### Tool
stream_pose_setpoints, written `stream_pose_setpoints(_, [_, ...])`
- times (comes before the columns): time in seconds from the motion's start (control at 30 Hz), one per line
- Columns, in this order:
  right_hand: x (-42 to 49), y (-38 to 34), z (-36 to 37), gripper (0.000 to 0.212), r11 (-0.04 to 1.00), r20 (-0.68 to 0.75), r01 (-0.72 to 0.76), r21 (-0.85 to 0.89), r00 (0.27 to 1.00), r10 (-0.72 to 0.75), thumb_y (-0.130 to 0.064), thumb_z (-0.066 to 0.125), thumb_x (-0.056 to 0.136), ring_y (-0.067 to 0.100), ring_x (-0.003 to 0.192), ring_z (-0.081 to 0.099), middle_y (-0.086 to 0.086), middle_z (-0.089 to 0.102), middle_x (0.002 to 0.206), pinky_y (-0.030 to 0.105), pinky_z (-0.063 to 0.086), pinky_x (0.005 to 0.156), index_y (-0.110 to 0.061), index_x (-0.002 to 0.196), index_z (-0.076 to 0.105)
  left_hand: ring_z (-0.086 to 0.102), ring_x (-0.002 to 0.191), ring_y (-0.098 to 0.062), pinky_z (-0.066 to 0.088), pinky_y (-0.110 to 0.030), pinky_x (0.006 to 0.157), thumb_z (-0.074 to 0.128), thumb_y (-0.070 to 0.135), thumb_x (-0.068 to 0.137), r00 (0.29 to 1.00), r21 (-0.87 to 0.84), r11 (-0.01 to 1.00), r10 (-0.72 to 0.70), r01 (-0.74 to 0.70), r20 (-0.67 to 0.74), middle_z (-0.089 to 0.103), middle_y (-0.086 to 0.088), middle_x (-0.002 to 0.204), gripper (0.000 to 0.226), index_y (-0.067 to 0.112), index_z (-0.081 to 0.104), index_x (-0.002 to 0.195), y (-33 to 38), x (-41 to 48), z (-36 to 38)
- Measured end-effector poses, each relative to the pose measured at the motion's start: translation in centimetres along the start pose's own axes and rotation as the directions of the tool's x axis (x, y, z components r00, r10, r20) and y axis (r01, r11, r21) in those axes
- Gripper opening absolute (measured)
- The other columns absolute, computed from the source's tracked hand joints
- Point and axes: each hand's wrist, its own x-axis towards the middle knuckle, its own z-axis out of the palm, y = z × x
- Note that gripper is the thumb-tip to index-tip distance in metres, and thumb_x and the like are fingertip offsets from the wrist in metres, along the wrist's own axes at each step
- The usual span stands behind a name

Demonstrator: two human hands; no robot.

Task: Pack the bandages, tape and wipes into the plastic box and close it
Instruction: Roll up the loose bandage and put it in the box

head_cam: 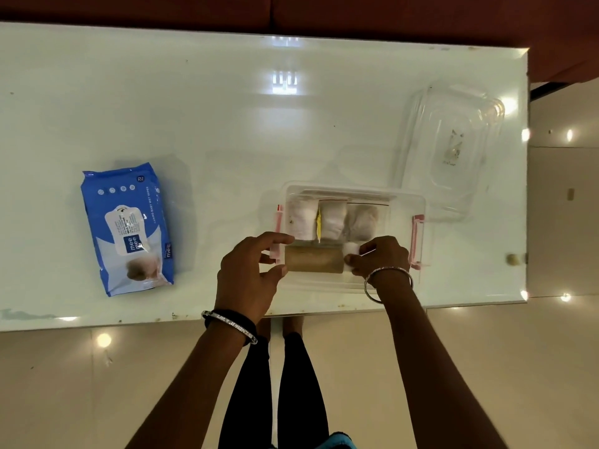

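Note:
A clear plastic box (402, 202) with pink side latches stands open near the table's front edge. Three bagged white bandage rolls (334, 218) lie side by side in its far half. A brown bandage roll (312, 259) lies in the near half. My left hand (249, 273) grips the box's left end, thumb and fingers by the roll's left end. My right hand (379, 254) pinches a small white tape roll (350, 249) at the brown roll's right end. The blue wet wipes pack (128, 228) lies on the table to the left. The clear lid (450, 147) rests at the back right.
The glossy white table (227, 124) ends close to the box on the near side and just right of the lid. Beyond the far edge is a dark red surface. Tiled floor and my legs show below the near edge.

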Motion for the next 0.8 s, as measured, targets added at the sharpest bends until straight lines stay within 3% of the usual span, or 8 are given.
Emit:
stream_pose_setpoints(0.17, [0.1, 0.0, -0.3, 0.034, 1.0, 0.011, -0.008, -0.027, 1.0, 0.008, -0.021, 0.087, 0.066, 0.032, 0.096, 0.07, 0.014, 0.076, 0.095, 0.041, 0.055, 0.091, -0.008, 0.095, 0.076, 0.065, 0.087, 0.0, 0.044, -0.006, 0.069, 0.076, 0.006, 0.076, 0.999, -0.075, 0.997, -0.02, 0.023, 0.033, 0.067, 0.012, 0.107, 0.046, 0.038, 0.067, 0.107, -0.3, 0.2, -0.3])
stream_pose_setpoints(0.23, [-0.6, -0.1, -0.5, 0.038, 0.99, -0.055, -0.004, -0.14, 0.998, -0.003, -0.029, 0.083, 0.071, 0.03, 0.106, 0.065, 0.011, 0.074, 0.103, 0.033, 0.051, 0.093, -0.012, 0.103, 0.073, 0.066, 0.089, -0.001, 0.049, -0.007, 0.072, 0.073, 0.007, 0.08, 0.998, -0.11, 0.994, -0.008, 0.014, 0.057, 0.067, 0.012, 0.11, 0.041, 0.036, 0.067, 0.109, -0.4, 0.2, -0.4])
stream_pose_setpoints(0.3, [-2.2, -0.7, -0.7, 0.033, 0.973, -0.177, 0.023, -0.228, 0.982, -0.065, -0.029, 0.076, 0.078, 0.03, 0.109, 0.062, 0.008, 0.072, 0.107, 0.031, 0.046, 0.087, -0.014, 0.107, 0.071, 0.068, 0.091, -0.005, 0.055, -0.017, 0.08, 0.068, 0.01, 0.085, 0.998, -0.187, 0.982, -0.015, 0.025, 0.056, 0.067, 0.01, 0.112, 0.031, 0.032, 0.069, 0.107, -0.6, 0.0, -0.9])
stream_pose_setpoints(0.4, [-5.3, -1.8, -0.6, 0.011, 0.961, -0.396, 0.156, -0.227, 0.887, -0.237, -0.019, 0.066, 0.082, 0.029, 0.089, 0.066, 0.004, 0.074, 0.089, 0.03, 0.04, 0.071, -0.019, 0.092, 0.071, 0.069, 0.089, -0.006, 0.058, -0.033, 0.084, 0.066, 0.013, 0.088, 0.996, -0.294, 0.952, -0.093, 0.089, 0.001, 0.069, 0.008, 0.109, 0.023, 0.028, 0.071, 0.104, -1.5, -0.3, -2.2])
stream_pose_setpoints(0.47, [-7.6, -2.9, 0.1, 0.009, 0.935, -0.483, 0.297, -0.193, 0.801, -0.354, -0.015, 0.065, 0.081, 0.019, 0.069, 0.06, -0.003, 0.069, 0.075, 0.025, 0.034, 0.065, -0.022, 0.084, 0.068, 0.07, 0.09, -0.014, 0.059, -0.038, 0.084, 0.065, 0.011, 0.088, 0.983, -0.374, 0.914, -0.183, 0.159, -0.029, 0.07, 0.004, 0.104, 0.022, 0.024, 0.071, 0.105, -2.5, -0.4, -3.6])
stream_pose_setpoints(0.63, [-10.9, -7.1, 3.6, 0.01, 0.748, -0.382, 0.645, -0.156, 0.659, -0.648, -0.009, 0.065, 0.083, 0.014, 0.069, 0.064, -0.003, 0.071, 0.079, 0.026, 0.047, 0.064, -0.018, 0.087, 0.069, 0.068, 0.092, -0.028, 0.059, -0.034, 0.078, 0.061, 0.001, 0.088, 0.888, -0.665, 0.68, -0.457, 0.308, -0.055, 0.068, -0.008, 0.095, 0.02, 0.016, 0.069, 0.1, -6.5, -0.5, -7.2])
stream_pose_setpoints(0.73, [-11.4, -11.1, 6.4, 0.008, 0.584, -0.278, 0.801, -0.132, 0.535, -0.798, -0.015, 0.063, 0.09, 0.009, 0.067, 0.062, -0.006, 0.068, 0.075, 0.02, 0.048, 0.066, -0.017, 0.084, 0.067, 0.067, 0.085, -0.025, 0.058, -0.032, 0.072, 0.062, 0.002, 0.088, 0.8, -0.808, 0.51, -0.594, 0.296, -0.082, 0.067, -0.014, 0.1, 0.017, 0.008, 0.066, 0.103, -9.3, -0.8, -8.7])
stream_pose_setpoints(0.8, [-11.1, -14.0, 8.4, 0.013, 0.51, -0.169, 0.851, -0.122, 0.489, -0.856, -0.022, 0.059, 0.093, 0.012, 0.07, 0.063, -0.003, 0.067, 0.076, 0.03, 0.054, 0.066, -0.016, 0.084, 0.067, 0.066, 0.083, -0.025, 0.057, -0.032, 0.069, 0.064, 0.001, 0.087, 0.719, -0.876, 0.404, -0.688, 0.264, -0.1, 0.067, -0.014, 0.102, 0.018, 0.008, 0.066, 0.103, -11.2, -1.2, -9.4])
